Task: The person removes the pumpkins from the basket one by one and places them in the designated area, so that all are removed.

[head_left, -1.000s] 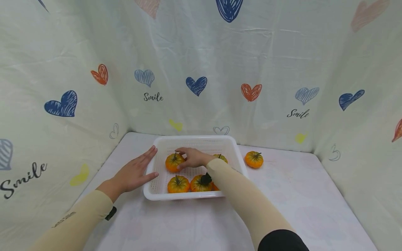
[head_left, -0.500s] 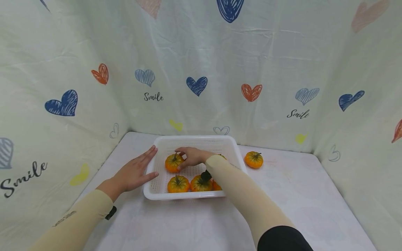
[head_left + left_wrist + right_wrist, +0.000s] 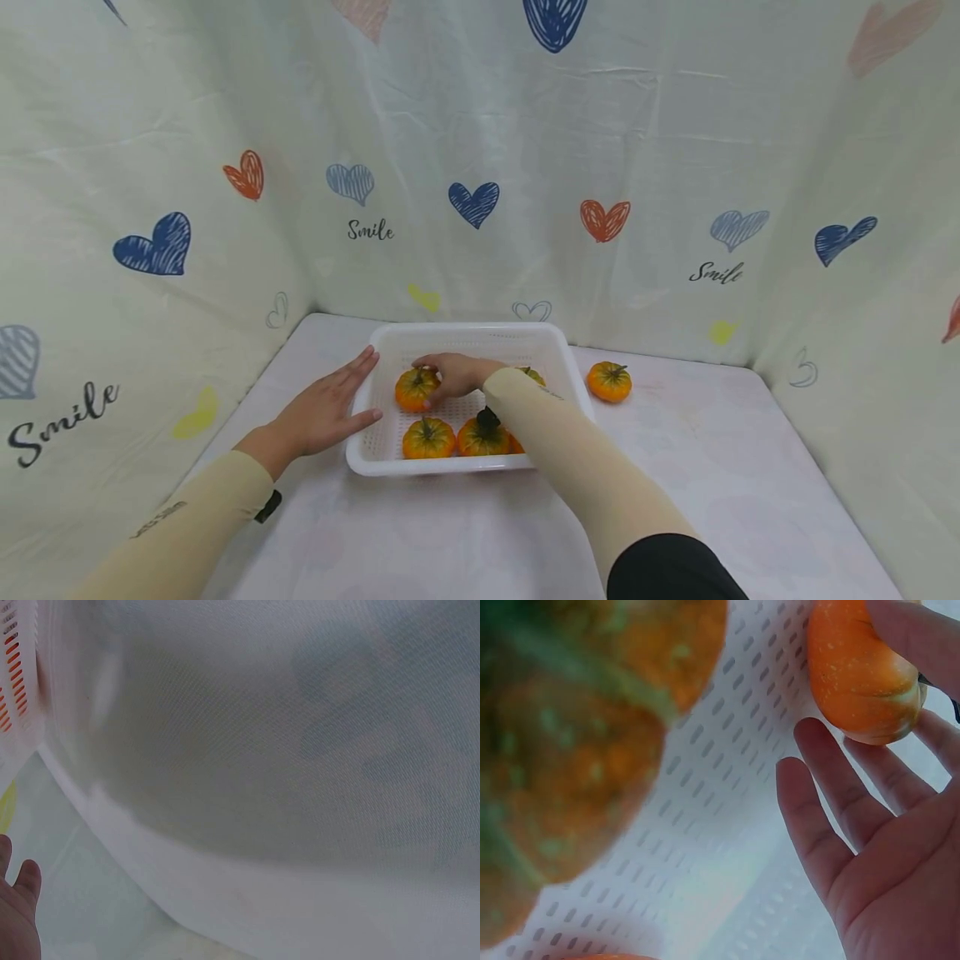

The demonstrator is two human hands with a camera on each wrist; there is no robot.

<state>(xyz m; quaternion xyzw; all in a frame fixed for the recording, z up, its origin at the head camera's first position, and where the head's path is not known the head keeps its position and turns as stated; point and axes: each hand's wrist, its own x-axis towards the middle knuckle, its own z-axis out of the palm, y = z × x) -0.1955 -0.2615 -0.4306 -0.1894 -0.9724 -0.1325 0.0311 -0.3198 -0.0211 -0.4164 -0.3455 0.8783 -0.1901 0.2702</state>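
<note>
A white perforated plastic basket (image 3: 442, 468) stands on the table with several small orange pumpkins in it. My right hand (image 3: 459, 375) reaches inside and grips the pumpkin (image 3: 412, 390) at the back left, thumb on the near side, fingers at its top and far side. In the right wrist view that pumpkin (image 3: 859, 675) sits beneath the thumb (image 3: 922, 637), with the other fingers spread below. My left hand (image 3: 322, 412) lies with straight fingers along the basket's left rim. Two pumpkins (image 3: 429, 438) (image 3: 482, 437) line the front; my right forearm partly hides others at the right.
Outside the basket, one more pumpkin (image 3: 609, 382) lies on the white-covered table (image 3: 720, 467) to the right. A white curtain (image 3: 420, 100) printed with hearts closes off the back and both sides.
</note>
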